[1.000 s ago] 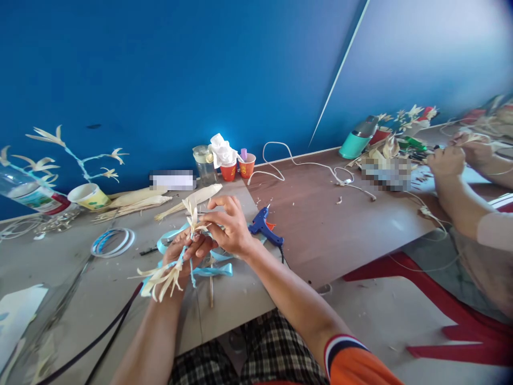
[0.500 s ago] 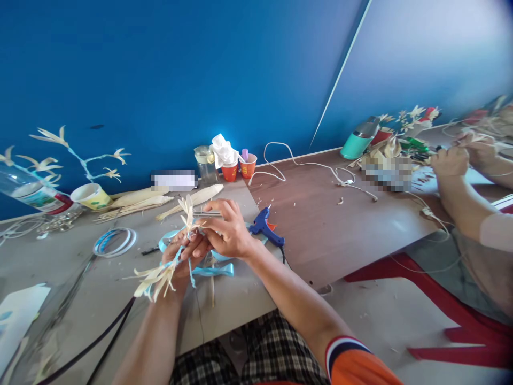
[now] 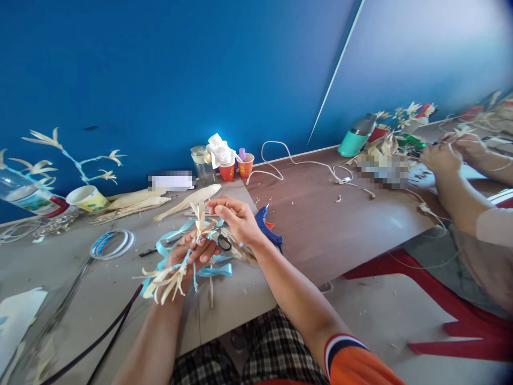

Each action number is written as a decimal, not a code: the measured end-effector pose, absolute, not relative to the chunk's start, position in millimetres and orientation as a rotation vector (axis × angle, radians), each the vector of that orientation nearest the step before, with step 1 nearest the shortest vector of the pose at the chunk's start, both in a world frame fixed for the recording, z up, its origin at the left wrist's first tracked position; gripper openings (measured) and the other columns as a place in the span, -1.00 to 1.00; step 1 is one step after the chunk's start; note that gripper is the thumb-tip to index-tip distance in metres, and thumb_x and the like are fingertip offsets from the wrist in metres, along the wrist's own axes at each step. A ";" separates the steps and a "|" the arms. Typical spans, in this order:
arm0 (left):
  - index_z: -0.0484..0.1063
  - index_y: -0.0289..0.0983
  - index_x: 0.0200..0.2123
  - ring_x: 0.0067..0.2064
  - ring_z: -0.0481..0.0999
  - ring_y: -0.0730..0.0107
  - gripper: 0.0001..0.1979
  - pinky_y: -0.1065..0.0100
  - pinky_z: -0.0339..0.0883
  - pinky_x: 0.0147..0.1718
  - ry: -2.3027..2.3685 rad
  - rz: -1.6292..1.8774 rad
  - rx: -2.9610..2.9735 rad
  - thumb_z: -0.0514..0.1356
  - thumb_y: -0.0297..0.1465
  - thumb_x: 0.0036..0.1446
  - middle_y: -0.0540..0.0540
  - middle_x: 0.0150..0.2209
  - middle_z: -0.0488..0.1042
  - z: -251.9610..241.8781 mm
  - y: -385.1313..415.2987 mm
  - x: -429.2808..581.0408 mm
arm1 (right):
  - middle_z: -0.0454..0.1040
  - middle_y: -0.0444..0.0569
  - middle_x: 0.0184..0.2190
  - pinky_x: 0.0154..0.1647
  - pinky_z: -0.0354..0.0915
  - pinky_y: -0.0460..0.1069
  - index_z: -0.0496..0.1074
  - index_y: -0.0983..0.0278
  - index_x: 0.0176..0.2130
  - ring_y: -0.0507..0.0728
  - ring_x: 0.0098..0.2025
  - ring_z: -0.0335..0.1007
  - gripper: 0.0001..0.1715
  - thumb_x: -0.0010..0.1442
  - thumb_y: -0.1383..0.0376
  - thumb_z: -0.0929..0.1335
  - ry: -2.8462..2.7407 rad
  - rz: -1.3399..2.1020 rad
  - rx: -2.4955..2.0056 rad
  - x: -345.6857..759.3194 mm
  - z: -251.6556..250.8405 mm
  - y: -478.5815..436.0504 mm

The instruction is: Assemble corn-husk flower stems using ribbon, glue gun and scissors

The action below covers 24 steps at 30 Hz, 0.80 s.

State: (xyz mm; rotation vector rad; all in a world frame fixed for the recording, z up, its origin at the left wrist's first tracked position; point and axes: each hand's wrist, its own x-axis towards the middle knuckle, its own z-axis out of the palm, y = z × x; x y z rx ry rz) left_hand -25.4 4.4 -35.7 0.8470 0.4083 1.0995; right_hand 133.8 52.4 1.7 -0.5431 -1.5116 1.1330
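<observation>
Clutching a husk flower, left hand hovers near table edge; right hand grip unclear.

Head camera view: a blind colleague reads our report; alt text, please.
A person's left hand grips a dried-leaf flower stem wrapped in light blue ribbon, right hand close beside its top flower. A blue glue gun lies on the table; another person's hands work at far right.

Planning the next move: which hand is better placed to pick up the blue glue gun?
Probably the right. The right hand lies just beside the glue gun and looks open. The left hand is closed around the ribbon-wrapped flower stem and sits farther from the gun.
</observation>
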 end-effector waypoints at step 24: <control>0.42 -0.30 -0.45 -0.55 0.32 0.39 -0.82 0.19 0.28 -0.31 0.541 0.893 1.075 0.19 -0.30 0.10 0.06 -0.73 0.18 -35.8 10.7 -32.1 | 0.36 -0.17 -0.66 -0.51 0.13 -0.13 0.42 0.37 -0.55 -0.06 -0.58 0.23 -0.67 -0.23 0.21 0.52 -1.214 2.088 -0.652 140.8 1.3 56.1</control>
